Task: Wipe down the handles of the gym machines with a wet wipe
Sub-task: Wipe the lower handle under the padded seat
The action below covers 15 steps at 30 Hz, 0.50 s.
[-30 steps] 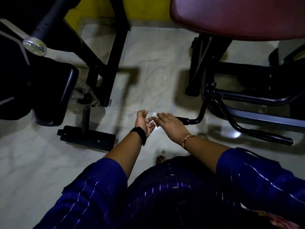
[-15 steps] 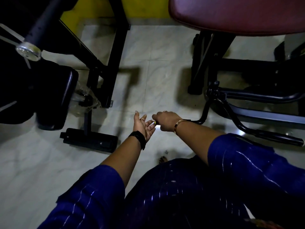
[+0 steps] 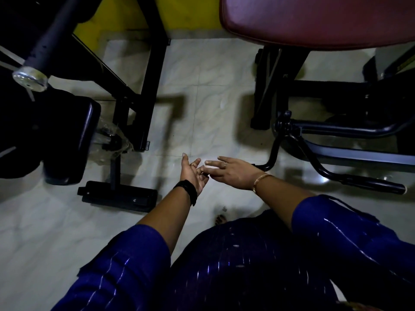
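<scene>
My right hand lies with straight fingers over the near end of a black curved machine handle, hiding the grip. A pale patch shows between its fingers; whether it is the wet wipe is unclear. My left hand is palm up just to the left, fingers relaxed, and its fingertips meet those of the right hand. A second black handle bar runs low to the right.
A maroon padded seat overhangs at top right on a black frame. To the left stand a black bench pad, a bar with a chrome end cap and a black floor foot. Pale tiled floor lies between them.
My right hand, wrapped round the handle's end half a second ago, has straightened its fingers and slid left towards my left hand. The left hand stays palm up.
</scene>
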Each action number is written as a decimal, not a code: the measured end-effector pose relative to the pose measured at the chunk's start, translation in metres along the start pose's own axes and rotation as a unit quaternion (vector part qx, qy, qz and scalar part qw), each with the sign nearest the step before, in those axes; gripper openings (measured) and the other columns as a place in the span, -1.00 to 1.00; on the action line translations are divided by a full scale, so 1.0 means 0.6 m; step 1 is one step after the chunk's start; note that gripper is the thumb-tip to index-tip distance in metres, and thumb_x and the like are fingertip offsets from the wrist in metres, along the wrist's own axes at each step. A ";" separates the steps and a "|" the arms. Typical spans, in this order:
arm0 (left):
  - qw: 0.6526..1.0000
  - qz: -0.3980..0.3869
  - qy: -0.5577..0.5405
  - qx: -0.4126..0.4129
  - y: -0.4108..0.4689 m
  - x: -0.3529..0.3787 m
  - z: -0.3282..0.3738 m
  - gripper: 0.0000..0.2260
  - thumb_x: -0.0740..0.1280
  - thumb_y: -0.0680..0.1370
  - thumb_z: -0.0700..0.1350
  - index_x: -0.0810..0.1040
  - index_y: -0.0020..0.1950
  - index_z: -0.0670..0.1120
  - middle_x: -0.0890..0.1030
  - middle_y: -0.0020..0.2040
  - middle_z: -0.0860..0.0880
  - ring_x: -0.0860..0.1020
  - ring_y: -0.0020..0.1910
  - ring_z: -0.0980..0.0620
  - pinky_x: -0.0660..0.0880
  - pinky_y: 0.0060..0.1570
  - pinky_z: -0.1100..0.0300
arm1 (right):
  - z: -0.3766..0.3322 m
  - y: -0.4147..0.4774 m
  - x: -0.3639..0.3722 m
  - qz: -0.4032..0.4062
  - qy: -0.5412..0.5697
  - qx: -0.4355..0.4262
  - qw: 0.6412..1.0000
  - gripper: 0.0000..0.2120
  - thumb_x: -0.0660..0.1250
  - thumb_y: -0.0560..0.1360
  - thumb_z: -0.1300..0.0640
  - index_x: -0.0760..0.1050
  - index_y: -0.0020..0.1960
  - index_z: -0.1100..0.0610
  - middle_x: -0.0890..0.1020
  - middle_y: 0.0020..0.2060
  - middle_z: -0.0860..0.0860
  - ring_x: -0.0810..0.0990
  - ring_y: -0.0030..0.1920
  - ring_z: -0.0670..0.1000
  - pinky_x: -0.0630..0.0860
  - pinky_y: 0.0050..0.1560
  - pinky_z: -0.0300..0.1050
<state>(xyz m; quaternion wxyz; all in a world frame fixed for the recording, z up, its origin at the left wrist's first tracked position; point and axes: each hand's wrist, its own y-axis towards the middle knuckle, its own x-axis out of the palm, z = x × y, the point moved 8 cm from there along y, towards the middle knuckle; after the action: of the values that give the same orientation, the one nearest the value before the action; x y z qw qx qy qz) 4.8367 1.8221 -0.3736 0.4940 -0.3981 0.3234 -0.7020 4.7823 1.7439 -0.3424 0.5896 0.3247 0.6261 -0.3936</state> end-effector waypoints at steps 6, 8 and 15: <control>1.000 -0.023 0.015 0.002 -0.005 0.023 0.003 -0.34 -0.06 0.61 0.31 0.25 0.52 -0.13 0.39 0.44 -0.21 0.39 0.42 -0.16 0.28 0.40 0.03 | 0.009 -0.112 0.026 0.018 -0.024 0.058 0.998 -0.40 0.17 0.53 0.29 0.21 0.52 -0.01 0.21 0.52 -0.10 0.24 0.49 0.07 0.20 0.45 0.06; 0.999 -0.017 0.040 0.005 -0.003 0.023 0.002 -0.35 -0.06 0.62 0.30 0.28 0.51 -0.14 0.40 0.44 -0.17 0.36 0.44 -0.13 0.20 0.46 0.02 | 0.007 -0.142 0.032 0.002 -0.017 0.090 0.996 -0.30 0.16 0.45 0.29 0.11 0.55 -0.03 0.18 0.53 -0.08 0.18 0.51 0.07 0.21 0.43 0.08; 0.999 0.005 0.047 0.003 -0.003 0.020 -0.006 -0.45 0.01 0.63 0.26 0.40 0.35 -0.14 0.53 0.23 -0.09 0.39 0.42 -0.07 0.20 0.44 0.07 | 0.002 -0.114 0.017 0.038 0.054 0.227 0.972 -0.49 0.09 0.55 0.05 0.29 0.49 0.13 0.38 0.44 0.05 0.35 0.44 0.09 0.19 0.38 0.03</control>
<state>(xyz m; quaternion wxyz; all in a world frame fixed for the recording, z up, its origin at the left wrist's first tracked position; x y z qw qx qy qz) 4.8302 1.8112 -0.3709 0.4828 -0.3611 0.3459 -0.7189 4.7221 1.7095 -0.3451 0.4803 0.4940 0.5388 -0.4847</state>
